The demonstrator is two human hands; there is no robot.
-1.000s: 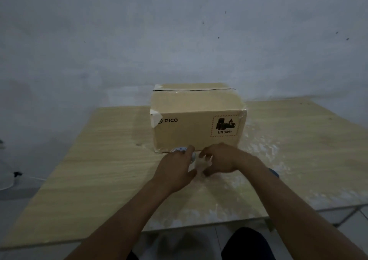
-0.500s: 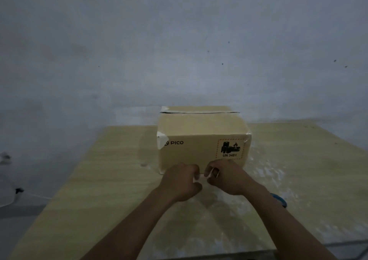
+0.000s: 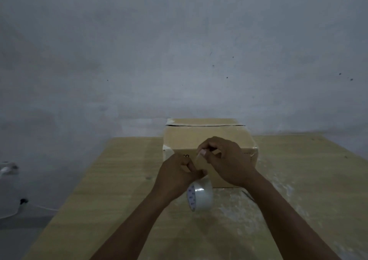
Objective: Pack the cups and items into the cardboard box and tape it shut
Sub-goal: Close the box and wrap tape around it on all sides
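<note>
At frame centre, before the closed cardboard box (image 3: 207, 138), our left hand (image 3: 177, 177) grips the tape roll (image 3: 200, 197) while our right hand (image 3: 227, 160) pinches its loose end.

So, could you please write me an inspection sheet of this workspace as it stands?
Surface: wooden table, pale scuffed patches on the right.
Job's things: cardboard box flaps down, top seam dark; clear tape roll held up before it.
Clutter: nothing seen.
Grip: left hand holds the roll; right hand pinches the tape end.
Cables: thin white cable, far left.
Surroundings: bare grey wall.
</note>
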